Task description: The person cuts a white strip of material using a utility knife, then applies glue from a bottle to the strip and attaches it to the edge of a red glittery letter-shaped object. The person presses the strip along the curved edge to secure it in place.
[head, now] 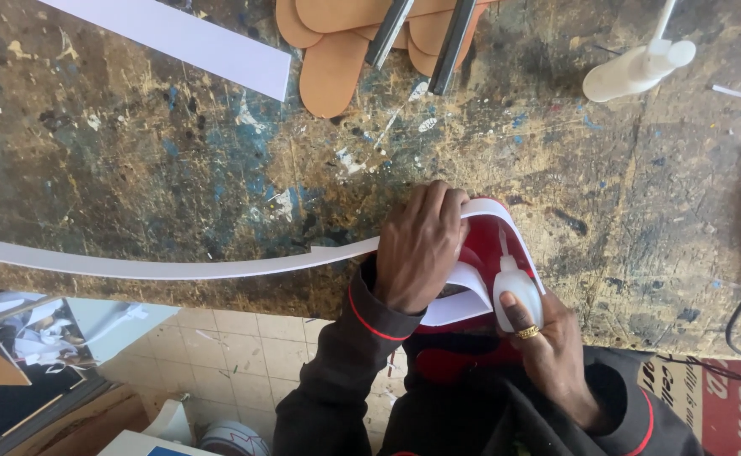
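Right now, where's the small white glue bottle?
In the right hand, the glue bottle sits near the bench's front edge, nozzle tipped toward the red piece.

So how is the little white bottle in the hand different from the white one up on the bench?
The small bottle is gripped in the right hand, nozzle aimed at the white strip; the bench bottle lies untouched on its side. The bench one looks larger, with a long spout. Both are white plastic.
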